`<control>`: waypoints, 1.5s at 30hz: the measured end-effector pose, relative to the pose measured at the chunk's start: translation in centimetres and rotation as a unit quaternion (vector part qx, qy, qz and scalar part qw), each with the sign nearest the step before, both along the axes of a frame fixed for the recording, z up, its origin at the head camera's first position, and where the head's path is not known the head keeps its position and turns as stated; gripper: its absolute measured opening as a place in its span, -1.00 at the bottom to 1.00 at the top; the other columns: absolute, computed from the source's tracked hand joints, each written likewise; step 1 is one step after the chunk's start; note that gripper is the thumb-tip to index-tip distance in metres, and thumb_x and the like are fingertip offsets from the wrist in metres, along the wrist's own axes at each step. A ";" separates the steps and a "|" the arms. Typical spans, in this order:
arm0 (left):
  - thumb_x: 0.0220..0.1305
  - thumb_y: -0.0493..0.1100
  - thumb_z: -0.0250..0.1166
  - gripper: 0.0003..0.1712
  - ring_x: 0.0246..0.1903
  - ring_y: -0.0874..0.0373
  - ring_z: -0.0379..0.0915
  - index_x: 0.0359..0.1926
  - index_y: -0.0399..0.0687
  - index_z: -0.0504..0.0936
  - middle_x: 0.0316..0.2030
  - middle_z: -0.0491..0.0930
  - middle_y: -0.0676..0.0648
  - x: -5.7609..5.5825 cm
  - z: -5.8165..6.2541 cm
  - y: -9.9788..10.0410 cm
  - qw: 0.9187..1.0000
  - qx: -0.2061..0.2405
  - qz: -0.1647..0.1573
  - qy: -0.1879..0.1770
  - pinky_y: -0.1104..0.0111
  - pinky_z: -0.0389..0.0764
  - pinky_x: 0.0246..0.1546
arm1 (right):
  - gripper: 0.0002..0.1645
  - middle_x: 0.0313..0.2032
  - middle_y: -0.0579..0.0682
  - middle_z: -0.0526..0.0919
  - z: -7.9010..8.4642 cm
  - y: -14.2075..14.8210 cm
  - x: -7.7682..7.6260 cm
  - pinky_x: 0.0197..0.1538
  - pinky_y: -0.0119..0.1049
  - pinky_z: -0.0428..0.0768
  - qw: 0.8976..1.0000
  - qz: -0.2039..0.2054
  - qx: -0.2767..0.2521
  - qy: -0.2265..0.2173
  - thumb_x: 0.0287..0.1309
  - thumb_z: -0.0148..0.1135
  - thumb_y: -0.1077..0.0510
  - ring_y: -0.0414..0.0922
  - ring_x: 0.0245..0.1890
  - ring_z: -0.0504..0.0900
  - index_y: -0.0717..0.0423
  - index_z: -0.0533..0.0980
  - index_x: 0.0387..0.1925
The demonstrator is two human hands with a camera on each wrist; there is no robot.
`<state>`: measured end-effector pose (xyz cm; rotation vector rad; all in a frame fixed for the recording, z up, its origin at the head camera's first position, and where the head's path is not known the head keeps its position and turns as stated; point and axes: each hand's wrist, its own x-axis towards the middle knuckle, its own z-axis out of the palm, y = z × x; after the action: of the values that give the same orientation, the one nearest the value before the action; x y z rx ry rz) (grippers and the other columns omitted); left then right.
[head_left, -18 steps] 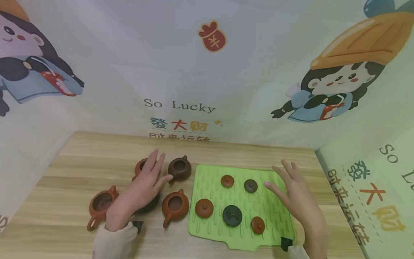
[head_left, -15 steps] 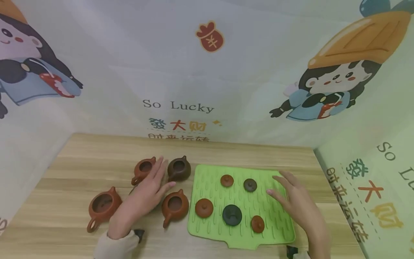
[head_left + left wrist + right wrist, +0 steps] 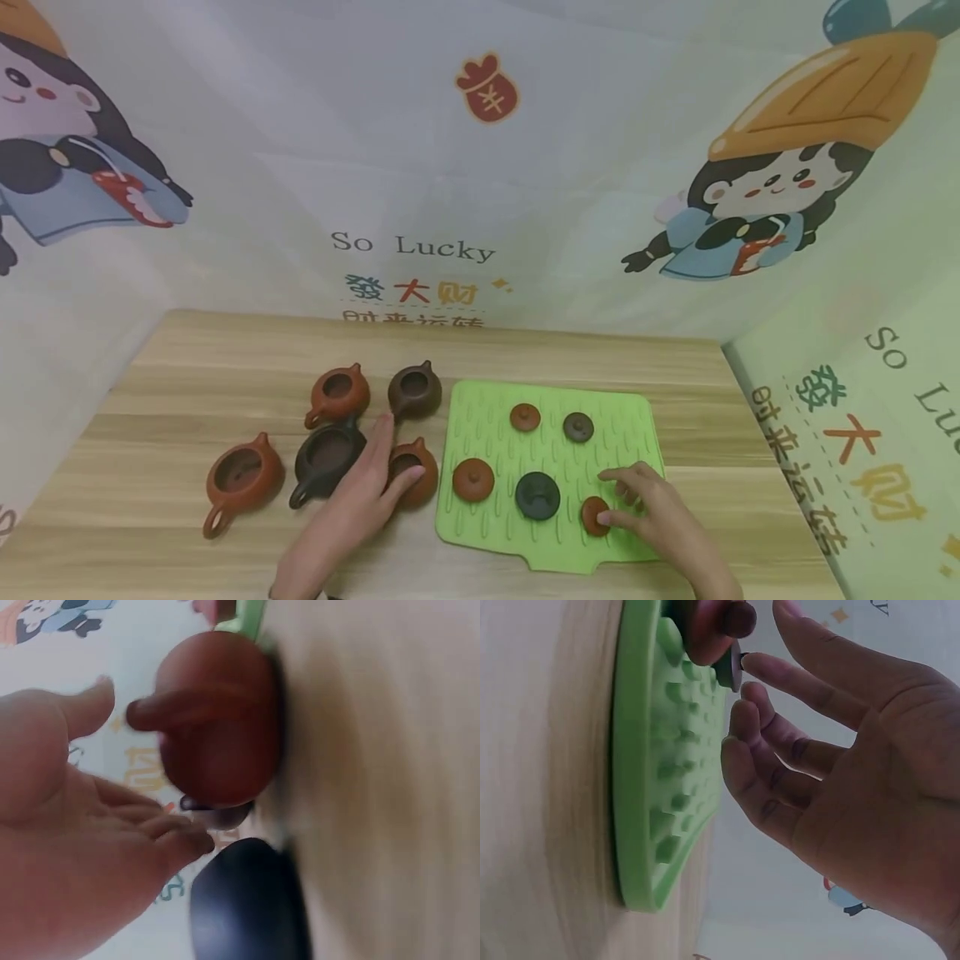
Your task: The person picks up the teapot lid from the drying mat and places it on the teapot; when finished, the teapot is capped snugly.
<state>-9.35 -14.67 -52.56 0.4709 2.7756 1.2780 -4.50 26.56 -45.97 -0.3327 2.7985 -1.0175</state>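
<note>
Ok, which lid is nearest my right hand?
The small reddish lid at the front right of the five, by your right hand; the others lie farther off.

left hand (image 3: 358, 500) beside teapot (image 3: 428, 483), right hand (image 3: 654, 515) beside lid (image 3: 592, 513)

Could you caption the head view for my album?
Left hand by lidless teapots, right hand at a reddish lid on a green mat.

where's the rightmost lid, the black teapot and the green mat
Rightmost lid (image 3: 592, 516), head view: its upper face.
Black teapot (image 3: 330, 452), head view: inside its open mouth.
Green mat (image 3: 634, 772), right wrist view: its rim.
</note>
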 end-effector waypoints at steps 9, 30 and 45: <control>0.63 0.35 0.18 0.23 0.72 -0.40 -0.21 0.74 -0.42 -0.23 0.73 -0.23 -0.47 1.3 -0.3 0.3 0.999 0.022 0.014 -0.031 -0.31 0.08 0.61 | -0.63 -0.25 -0.12 0.59 -1.4 -0.4 0.3 -0.26 -0.39 0.59 0.997 0.038 -0.066 0.019 0.14 0.60 0.33 -0.37 -0.29 0.51 0.26 0.66 -0.04; 0.51 0.29 0.37 0.35 0.70 -0.46 -0.18 0.76 -0.33 -0.31 0.73 -0.27 -0.51 2.4 -1.4 1.1 0.998 0.044 0.031 -0.029 -0.27 0.15 0.60 | -0.72 -0.24 -0.13 0.59 -2.0 0.4 0.2 -0.22 -0.40 0.57 0.993 0.061 -0.100 -0.017 0.16 0.53 0.40 -0.37 -0.28 0.46 0.12 0.58 -0.21; 0.59 -0.02 0.36 0.28 0.70 -0.51 -0.55 0.72 -0.43 -0.46 0.70 -0.51 -0.53 3.3 2.0 1.8 0.990 0.082 0.034 -0.106 -0.42 -0.24 0.61 | -0.73 -0.30 -0.17 0.56 -3.0 0.7 0.4 -0.26 -0.39 0.54 0.990 0.065 -0.122 0.019 0.15 0.54 0.37 -0.37 -0.28 0.46 0.10 0.61 -0.21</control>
<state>-6.09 -12.83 -50.54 0.2325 2.5454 1.4829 -4.07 27.26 -48.93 -0.5616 2.6453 -1.3349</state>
